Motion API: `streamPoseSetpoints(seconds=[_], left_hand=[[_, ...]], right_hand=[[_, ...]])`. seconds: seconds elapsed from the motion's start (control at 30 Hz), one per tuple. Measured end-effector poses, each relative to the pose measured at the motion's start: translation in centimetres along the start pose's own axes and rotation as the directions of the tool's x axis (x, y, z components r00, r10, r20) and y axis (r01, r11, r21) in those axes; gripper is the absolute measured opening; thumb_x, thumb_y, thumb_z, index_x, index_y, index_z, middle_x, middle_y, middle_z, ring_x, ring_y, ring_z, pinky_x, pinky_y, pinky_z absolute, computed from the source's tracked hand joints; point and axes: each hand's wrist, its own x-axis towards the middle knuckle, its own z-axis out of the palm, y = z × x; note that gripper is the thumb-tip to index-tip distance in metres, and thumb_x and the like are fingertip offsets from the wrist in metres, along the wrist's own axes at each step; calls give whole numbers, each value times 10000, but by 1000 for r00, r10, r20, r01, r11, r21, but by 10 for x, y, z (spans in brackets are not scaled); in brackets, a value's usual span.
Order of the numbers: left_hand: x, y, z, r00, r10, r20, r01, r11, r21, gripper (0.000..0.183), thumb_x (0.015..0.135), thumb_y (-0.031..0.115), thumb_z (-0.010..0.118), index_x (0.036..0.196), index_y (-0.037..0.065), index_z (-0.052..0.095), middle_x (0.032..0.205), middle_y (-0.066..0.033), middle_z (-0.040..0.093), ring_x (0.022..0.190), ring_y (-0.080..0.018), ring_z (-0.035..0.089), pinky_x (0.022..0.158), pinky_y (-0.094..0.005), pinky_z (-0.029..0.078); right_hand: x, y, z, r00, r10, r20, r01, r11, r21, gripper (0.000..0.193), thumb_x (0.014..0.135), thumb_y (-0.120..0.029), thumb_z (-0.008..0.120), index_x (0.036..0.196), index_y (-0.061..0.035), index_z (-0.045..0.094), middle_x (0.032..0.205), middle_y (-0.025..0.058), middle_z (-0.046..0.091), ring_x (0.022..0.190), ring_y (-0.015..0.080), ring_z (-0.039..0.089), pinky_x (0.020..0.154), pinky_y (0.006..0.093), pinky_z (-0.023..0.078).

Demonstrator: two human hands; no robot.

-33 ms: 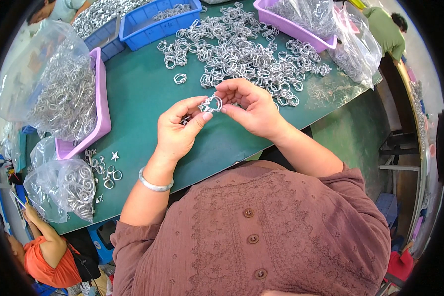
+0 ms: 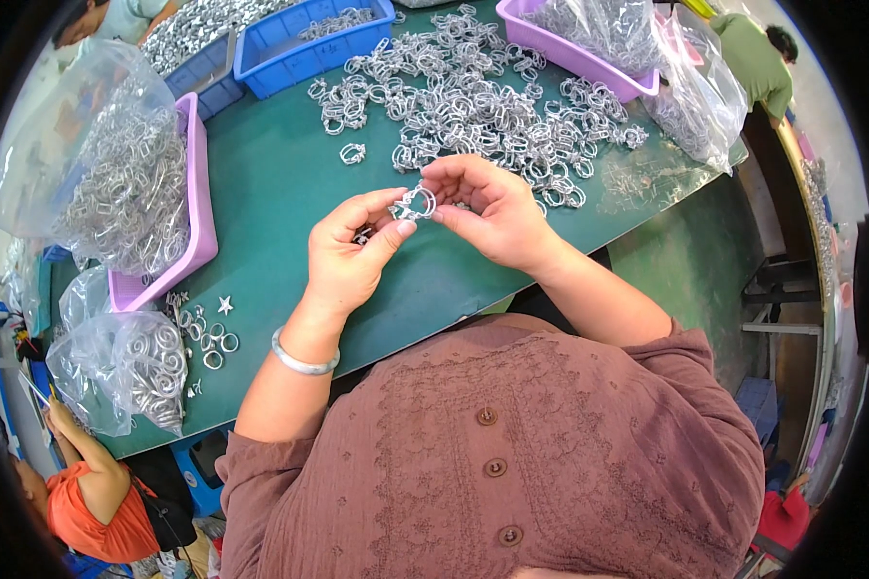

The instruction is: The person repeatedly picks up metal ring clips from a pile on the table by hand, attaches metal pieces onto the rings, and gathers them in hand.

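Observation:
Between my two hands is a silvery metal ring [image 2: 421,204] with a raised ornament on its left side. My left hand [image 2: 350,253] pinches the ornament end between thumb and fingers. Another small metal piece [image 2: 362,234] shows at the left palm, partly hidden. My right hand [image 2: 497,214] has thumb and fingertips closed on the ring's right side, its fingers curled. Just beyond my hands lies a big heap of similar silvery rings [image 2: 473,96], and one loose ring [image 2: 352,153] lies apart on the green table [image 2: 270,207].
At the left stand a purple tray [image 2: 200,212] with a bag of metal pieces, a bag of spiral pieces [image 2: 156,372] and several loose rings [image 2: 213,343]. Blue bins [image 2: 309,48] and another purple tray [image 2: 589,60] line the far side. Other people sit around.

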Motion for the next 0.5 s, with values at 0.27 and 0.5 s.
streamPoseSetpoints(seconds=[0.27,0.5], left_hand=[[0,-5,-4,995,98,29,-101,984,146,261,755,0,615,1011,-3,567,769,0,575,649,-45,500,577,-167,404],[1,-2,-1,1000,-3,26,2,999,45,277,777,16,595,1050,2,553,768,9,564,660,-43,494,571,-165,398]], right_hand=[[-1,1,2,999,28,16,-28,1000,-8,302,764,53,546,1060,31,485,917,61,556,825,103,546,753,231,457],[0,0,-1,999,-43,-7,41,989,-144,300,752,49,567,1043,25,501,890,69,571,794,110,560,720,233,469]])
